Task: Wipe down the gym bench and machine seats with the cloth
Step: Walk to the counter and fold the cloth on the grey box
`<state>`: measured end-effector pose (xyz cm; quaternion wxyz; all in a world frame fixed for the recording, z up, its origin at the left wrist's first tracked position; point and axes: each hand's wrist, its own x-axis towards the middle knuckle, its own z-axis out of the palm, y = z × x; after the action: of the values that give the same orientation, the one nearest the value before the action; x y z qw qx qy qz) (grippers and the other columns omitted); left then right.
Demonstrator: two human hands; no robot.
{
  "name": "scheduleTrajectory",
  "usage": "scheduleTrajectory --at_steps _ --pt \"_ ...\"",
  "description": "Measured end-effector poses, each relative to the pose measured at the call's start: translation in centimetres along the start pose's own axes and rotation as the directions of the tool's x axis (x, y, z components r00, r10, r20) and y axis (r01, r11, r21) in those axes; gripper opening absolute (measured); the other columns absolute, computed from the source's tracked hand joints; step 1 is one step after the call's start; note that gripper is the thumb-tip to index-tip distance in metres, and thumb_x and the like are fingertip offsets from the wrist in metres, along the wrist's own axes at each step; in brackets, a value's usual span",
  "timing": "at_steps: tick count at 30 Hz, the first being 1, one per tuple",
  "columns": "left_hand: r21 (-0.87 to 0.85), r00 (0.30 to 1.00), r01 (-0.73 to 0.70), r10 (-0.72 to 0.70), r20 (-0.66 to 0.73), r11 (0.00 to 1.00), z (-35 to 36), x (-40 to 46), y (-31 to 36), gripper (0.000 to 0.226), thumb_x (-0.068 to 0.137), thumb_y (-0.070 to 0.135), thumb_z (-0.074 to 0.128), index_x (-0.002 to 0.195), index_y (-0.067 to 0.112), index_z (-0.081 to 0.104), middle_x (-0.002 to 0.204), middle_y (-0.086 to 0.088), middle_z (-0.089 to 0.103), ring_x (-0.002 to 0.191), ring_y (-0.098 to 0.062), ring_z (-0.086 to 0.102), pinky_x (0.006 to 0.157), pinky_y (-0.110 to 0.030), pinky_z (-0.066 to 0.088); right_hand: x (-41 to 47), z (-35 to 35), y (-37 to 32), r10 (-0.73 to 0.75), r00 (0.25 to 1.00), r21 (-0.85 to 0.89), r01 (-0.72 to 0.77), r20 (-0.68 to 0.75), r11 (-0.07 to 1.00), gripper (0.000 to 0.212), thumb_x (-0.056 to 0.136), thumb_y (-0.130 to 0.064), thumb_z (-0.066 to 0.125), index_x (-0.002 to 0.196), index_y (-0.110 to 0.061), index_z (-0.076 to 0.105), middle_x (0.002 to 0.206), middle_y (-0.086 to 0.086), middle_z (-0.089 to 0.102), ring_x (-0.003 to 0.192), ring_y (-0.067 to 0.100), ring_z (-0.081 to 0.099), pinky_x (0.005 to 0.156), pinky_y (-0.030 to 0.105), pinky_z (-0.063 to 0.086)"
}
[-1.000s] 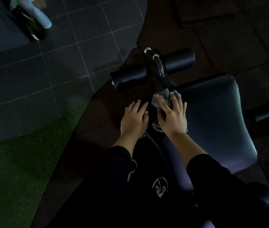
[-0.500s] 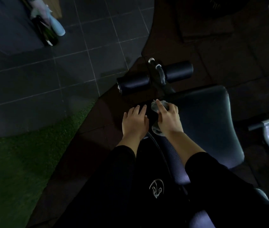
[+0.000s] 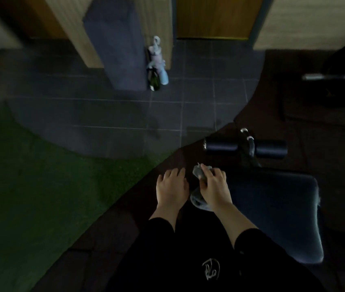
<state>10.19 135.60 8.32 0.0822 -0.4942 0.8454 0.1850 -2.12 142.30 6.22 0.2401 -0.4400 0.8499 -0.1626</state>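
Below the head camera, at about five o'clock, the person's right hand [image 3: 213, 186] grips a crumpled grey cloth [image 3: 199, 172], fingers curled over it, at the near-left corner of a dark padded gym bench [image 3: 272, 207]. The cloth bunches out past the fingertips toward twelve o'clock and again under the heel of the hand at six o'clock. The left hand [image 3: 171, 186] lies flat just beside it at nine o'clock, fingers straight and close together, holding nothing; what it rests on is too dark to tell. Compared with a second ago, the view has tilted up, so the hands sit lower in the frame and a wall, a grey block [image 3: 114, 43] and bottles [image 3: 156, 66] now show at twelve o'clock; the cloth hand has barely shifted on the pad. That suggests wiping of this corner is pausing or ending, with most of the pad toward three o'clock likely left to cover. Two foam rollers [image 3: 245, 149] sit beyond the cloth at one o'clock.
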Motion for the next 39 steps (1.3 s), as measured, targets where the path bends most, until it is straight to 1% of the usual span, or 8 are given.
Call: scheduleTrajectory --at_steps 4,8,11,19,24,30,33,39 --pt "-0.028 0.995 0.092 -0.093 -0.043 0.995 -4.6 -1.3 -5.7 0.047 0.099 0.034 0.037 0.145 0.024 0.039 0.142 0.003 0.049 0.132 -0.02 0.042 0.109 -0.042 0.034 0.2 1.0 -7.5 -0.113 0.993 -0.002 0.113 0.02 0.994 0.051 0.095 -0.02 0.051 0.144 -0.021 0.039 0.132 0.015 0.047 0.121 0.031 0.039 0.094 0.044 0.046" --pt "-0.009 0.986 0.153 -0.153 -0.068 0.988 -8.7 -0.8 -11.4 0.044 0.097 0.03 0.041 0.141 0.023 0.042 0.135 0.001 0.053 0.128 -0.021 0.046 0.105 -0.041 0.037 1.5 2.4 -14.9 -0.155 0.987 -0.004 0.155 0.038 0.988 0.049 0.097 -0.023 0.048 0.144 -0.022 0.039 0.132 0.014 0.045 0.123 0.029 0.037 0.098 0.043 0.043" --pt "0.021 0.981 0.188 -0.187 -0.052 0.982 -11.6 -0.2 -15.0 0.048 0.097 0.03 0.045 0.144 0.024 0.037 0.137 0.0 0.051 0.13 -0.022 0.044 0.108 -0.044 0.034 3.0 3.1 -19.6 -0.176 0.983 -0.008 0.176 0.061 0.984 0.048 0.098 -0.026 0.046 0.145 -0.024 0.037 0.135 0.011 0.042 0.127 0.026 0.032 0.1 0.042 0.042" --pt "0.032 0.975 0.221 -0.221 -0.009 0.975 -16.2 4.6 -20.3 0.047 0.096 0.03 0.046 0.142 0.021 0.038 0.138 -0.002 0.049 0.131 -0.025 0.043 0.109 -0.046 0.034 8.6 3.8 -26.9 -0.212 0.972 -0.07 0.219 0.104 0.973 0.049 0.098 -0.028 0.045 0.146 -0.025 0.034 0.137 0.009 0.039 0.129 0.026 0.03 0.1 0.042 0.041" --pt "0.027 0.977 0.213 -0.214 0.009 0.977 -18.6 11.1 -22.8 0.045 0.099 0.035 0.041 0.142 0.022 0.039 0.137 -0.002 0.05 0.129 -0.025 0.044 0.107 -0.046 0.035 15.6 3.7 -29.8 -0.218 0.966 -0.103 0.233 0.136 0.967 0.048 0.1 -0.029 0.042 0.147 -0.026 0.032 0.141 0.009 0.037 0.132 0.027 0.028 0.102 0.044 0.04" --pt "0.06 0.976 0.217 -0.218 0.005 0.974 -23.1 23.9 -26.8 0.051 0.098 0.035 0.042 0.146 0.022 0.034 0.14 -0.002 0.048 0.131 -0.025 0.043 0.107 -0.045 0.035 28.8 2.8 -34.8 -0.285 0.947 -0.079 0.298 0.147 0.951 0.049 0.1 -0.028 0.043 0.147 -0.024 0.032 0.141 0.008 0.037 0.132 0.026 0.028 0.103 0.044 0.038" --pt "0.059 0.978 0.207 -0.208 0.009 0.977 -25.8 30.1 -27.7 0.053 0.097 0.036 0.044 0.147 0.023 0.033 0.139 -0.002 0.048 0.129 -0.025 0.044 0.107 -0.045 0.036 35.5 2.0 -37.4 -0.307 0.945 -0.052 0.314 0.113 0.948 0.047 0.099 -0.025 0.043 0.146 -0.022 0.035 0.138 0.009 0.04 0.129 0.027 0.03 0.102 0.045 0.039" --pt "0.048 0.985 0.164 -0.161 -0.059 0.985 -31.2 40.3 -29.4 0.045 0.096 0.036 0.041 0.14 0.024 0.041 0.135 0.0 0.051 0.126 -0.023 0.047 0.102 -0.041 0.036 46.9 0.2 -41.8 -0.35 0.933 -0.042 0.355 0.087 0.934 0.045 0.098 -0.023 0.045 0.143 -0.02 0.042 0.133 0.012 0.045 0.127 0.03 0.033 0.102 0.045 0.038"
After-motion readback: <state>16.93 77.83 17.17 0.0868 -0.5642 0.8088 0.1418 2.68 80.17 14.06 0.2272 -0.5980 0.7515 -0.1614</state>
